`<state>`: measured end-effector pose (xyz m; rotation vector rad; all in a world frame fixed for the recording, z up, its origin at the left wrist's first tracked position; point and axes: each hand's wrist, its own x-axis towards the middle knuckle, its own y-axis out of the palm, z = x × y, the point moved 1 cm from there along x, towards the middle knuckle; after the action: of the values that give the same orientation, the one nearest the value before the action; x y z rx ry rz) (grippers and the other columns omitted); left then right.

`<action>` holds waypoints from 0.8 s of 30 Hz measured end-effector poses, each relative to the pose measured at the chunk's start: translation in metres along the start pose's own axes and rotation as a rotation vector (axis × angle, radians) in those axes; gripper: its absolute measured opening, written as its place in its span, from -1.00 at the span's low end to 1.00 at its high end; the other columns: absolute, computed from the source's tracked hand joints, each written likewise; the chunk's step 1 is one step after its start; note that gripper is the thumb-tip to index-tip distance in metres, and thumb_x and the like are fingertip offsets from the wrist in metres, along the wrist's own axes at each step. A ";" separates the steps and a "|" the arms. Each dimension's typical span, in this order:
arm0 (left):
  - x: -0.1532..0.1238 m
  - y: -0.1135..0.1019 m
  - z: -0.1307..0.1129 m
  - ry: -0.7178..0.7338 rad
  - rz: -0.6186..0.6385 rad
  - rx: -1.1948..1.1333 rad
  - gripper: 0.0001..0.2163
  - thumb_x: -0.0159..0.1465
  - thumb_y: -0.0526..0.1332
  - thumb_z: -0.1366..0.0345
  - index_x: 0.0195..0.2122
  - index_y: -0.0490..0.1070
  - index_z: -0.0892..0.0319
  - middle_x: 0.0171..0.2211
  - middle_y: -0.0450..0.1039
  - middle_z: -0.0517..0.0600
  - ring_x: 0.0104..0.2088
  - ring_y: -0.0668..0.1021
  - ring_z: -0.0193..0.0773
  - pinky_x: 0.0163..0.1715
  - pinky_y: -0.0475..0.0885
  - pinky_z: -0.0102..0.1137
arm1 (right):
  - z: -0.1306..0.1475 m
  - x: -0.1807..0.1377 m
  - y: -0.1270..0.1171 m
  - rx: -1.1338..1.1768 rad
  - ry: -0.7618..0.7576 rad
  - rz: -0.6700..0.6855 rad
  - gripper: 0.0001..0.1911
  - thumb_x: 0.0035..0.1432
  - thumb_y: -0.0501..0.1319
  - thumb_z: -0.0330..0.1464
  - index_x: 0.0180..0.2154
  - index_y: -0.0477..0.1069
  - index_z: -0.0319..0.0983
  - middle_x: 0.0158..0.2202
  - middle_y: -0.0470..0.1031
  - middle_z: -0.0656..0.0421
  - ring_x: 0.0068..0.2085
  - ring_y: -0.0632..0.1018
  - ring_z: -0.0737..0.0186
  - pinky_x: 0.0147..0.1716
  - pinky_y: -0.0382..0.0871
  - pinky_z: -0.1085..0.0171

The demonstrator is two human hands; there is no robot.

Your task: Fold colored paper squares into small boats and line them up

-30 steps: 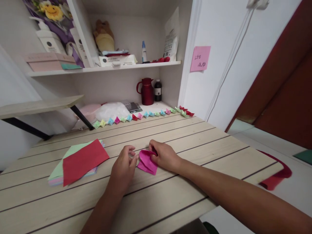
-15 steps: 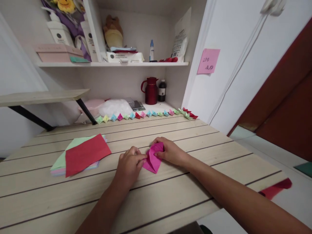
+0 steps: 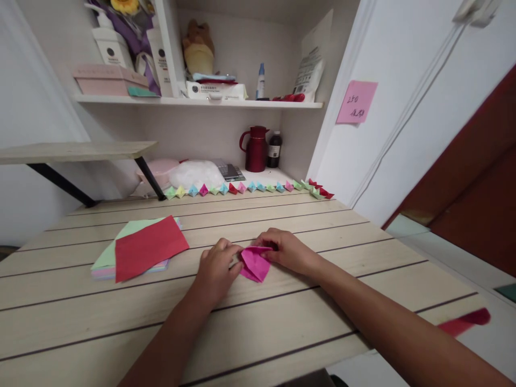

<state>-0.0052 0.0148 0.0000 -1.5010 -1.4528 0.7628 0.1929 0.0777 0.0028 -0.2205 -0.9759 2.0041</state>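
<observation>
First: Flatter now than half a second ago, in the head view: the pink paper [image 3: 255, 263] had a flap raised between the two hands, and that flap is folded down.

Second: Where does it lie?

First: On the table [image 3: 282, 322], right between the fingertips of both hands, touching both.

Second: And the fingers?

First: The right hand [image 3: 288, 251] has its fingers closed narrow over the paper's upper right edge, holding it. The left hand [image 3: 215, 266] is curled tight, its tips on the paper's left corner; whether they pinch or only press, I cannot tell.

Second: What else is about?

First: Well off to the outer side of the left fingers, a stack of coloured sheets [image 3: 137, 250], a red one on top. Far beyond the fingertips, a row of small folded paper pieces [image 3: 250, 187] along the table's back edge, and behind it a red jug [image 3: 257, 149] just beside a dark bottle [image 3: 274, 149]. Up past the right fingers, a pink sticky note [image 3: 356, 102] on the wall.
</observation>
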 end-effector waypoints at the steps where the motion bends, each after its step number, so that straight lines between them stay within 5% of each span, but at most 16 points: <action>1: 0.000 0.000 0.001 -0.008 0.007 -0.009 -0.68 0.20 0.15 0.34 -0.03 0.46 -0.03 -0.12 0.40 -0.05 -0.15 0.50 -0.22 -0.05 0.25 -0.26 | 0.002 -0.001 -0.001 -0.034 -0.030 0.018 -0.71 0.07 0.23 -0.51 -0.16 0.54 -0.14 -0.27 0.46 0.17 -0.26 0.49 0.25 -0.24 0.32 0.30; 7: -0.001 0.001 0.003 -0.014 0.013 -0.046 -0.52 0.18 0.15 0.39 0.14 0.28 -0.08 -0.07 0.39 -0.06 -0.15 0.51 -0.24 -0.01 0.21 -0.22 | 0.005 -0.005 -0.004 -0.181 -0.137 0.055 -0.67 0.12 0.21 -0.50 -0.10 0.52 -0.08 -0.21 0.48 0.17 -0.20 0.50 0.23 -0.21 0.29 0.31; 16: -0.001 0.006 -0.001 -0.016 -0.056 -0.030 -0.77 0.19 0.24 0.26 -0.11 0.42 0.03 -0.12 0.41 -0.06 -0.19 0.51 -0.22 -0.04 0.21 -0.19 | 0.004 0.001 0.004 0.022 0.093 -0.160 -0.78 0.01 0.23 -0.43 -0.23 0.36 -0.18 -0.29 0.47 0.21 -0.29 0.44 0.23 -0.32 0.25 0.31; 24: -0.003 0.006 -0.002 0.082 -0.050 0.010 -0.80 0.24 0.20 0.27 -0.14 0.52 -0.12 -0.18 0.37 -0.07 -0.08 0.46 -0.20 -0.09 0.21 -0.24 | -0.008 0.002 0.009 0.238 0.200 -0.093 -0.88 -0.05 0.19 -0.42 -0.42 0.24 -0.20 -0.55 0.25 0.33 -0.51 0.26 0.37 -0.53 0.09 0.39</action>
<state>-0.0014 0.0123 -0.0055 -1.4659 -1.4178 0.6697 0.1900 0.0805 -0.0092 -0.2349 -0.6055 1.9500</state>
